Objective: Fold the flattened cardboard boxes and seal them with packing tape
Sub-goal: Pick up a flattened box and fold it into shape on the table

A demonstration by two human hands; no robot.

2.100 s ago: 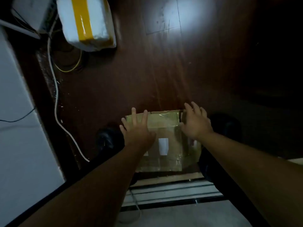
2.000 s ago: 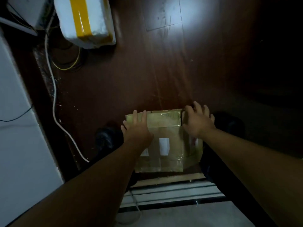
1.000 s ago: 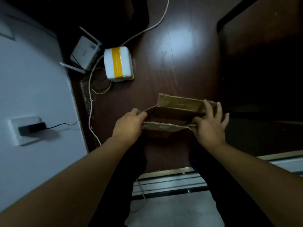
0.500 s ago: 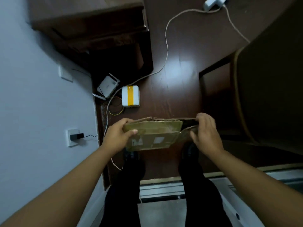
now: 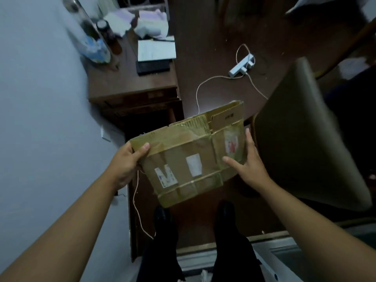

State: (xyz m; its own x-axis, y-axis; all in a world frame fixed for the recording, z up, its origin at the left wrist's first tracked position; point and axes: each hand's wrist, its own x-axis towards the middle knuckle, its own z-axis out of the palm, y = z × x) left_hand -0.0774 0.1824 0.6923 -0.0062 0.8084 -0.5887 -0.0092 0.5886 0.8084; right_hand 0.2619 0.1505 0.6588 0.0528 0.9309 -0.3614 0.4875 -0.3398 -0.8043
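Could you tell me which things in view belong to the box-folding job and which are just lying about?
Part of the job:
cardboard box, flattened, held off the floor
left hand, gripping its left edge
right hand, on its right edge

Lying about:
power strip
chair
desk
papers

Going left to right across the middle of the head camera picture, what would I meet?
Pale wall → left hand → flattened brown cardboard box → right hand → olive padded chair.

The flattened cardboard box (image 5: 189, 157), which lay on the dark floor (image 5: 213, 64) two seconds ago, is now lifted clear, its taped face tilted up, left hand (image 5: 126, 161) and right hand (image 5: 247, 165) gripping opposite edges.
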